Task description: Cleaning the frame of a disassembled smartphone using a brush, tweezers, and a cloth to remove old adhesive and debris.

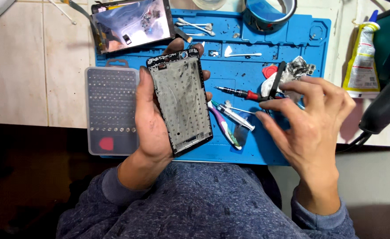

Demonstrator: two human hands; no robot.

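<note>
— Where was the phone frame [182, 102]?

— It stood nearly upright in the left hand [150, 119], above the near edge of the blue work mat [257, 146]. It was a bare metal mid-frame with a black, chipped border. The thumb ran along its left edge, and the fingers [206, 74] wrapped behind and showed at its top and right side, closed firmly around it.

— And the other hand?

— The right hand [312, 117] hovered over the right part of the mat, palm down, wrist bent in from the lower right. Its fingers [274, 104] were spread and half curled, holding nothing; the fingertips reached toward the red-handled screwdriver [239, 92] and the black tweezers [277, 82], very near them, though contact could not be told.

— What lay around?

— A toothbrush [225, 128] and a small syringe [237, 117] lay just right of the frame. A clear case of screwdriver bits [111, 110] sat left of the hand, a detached screen [133, 24] lay at the mat's far left corner, with cotton swabs [195, 24] and a roll of blue tape [269, 13] beyond. A yellow glue tube [362, 62] rested on the tiled tabletop [22, 66].
</note>
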